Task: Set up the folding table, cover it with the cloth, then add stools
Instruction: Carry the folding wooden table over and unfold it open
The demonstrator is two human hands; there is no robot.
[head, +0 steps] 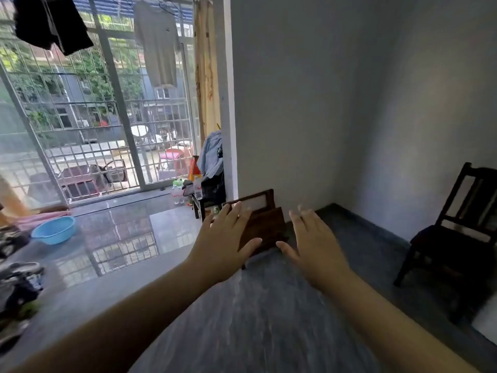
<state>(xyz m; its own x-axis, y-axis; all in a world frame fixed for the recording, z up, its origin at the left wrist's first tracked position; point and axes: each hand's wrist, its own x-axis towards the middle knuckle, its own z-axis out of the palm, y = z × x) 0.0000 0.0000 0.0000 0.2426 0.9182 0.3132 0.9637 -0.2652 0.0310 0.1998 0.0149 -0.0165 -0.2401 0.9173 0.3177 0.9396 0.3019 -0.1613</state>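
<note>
A dark brown folded wooden piece (265, 227), which looks like the folding table, leans on the floor at the foot of the white wall. A framed pale panel shows at its top. Both my arms stretch toward it. My left hand (224, 244) is spread in front of its left part with straight fingers. My right hand (313, 247) is spread just right of it, fingers straight too. Neither hand grips anything; whether they touch the wood I cannot tell. No cloth or stool is visible.
A dark wooden chair (454, 235) stands at the right wall. A blue basin (53, 228) lies on the glossy floor at left, with shoes and clothes (18, 286) near the left edge. Bottles and a clothes-draped rack (211, 168) stand by the barred window.
</note>
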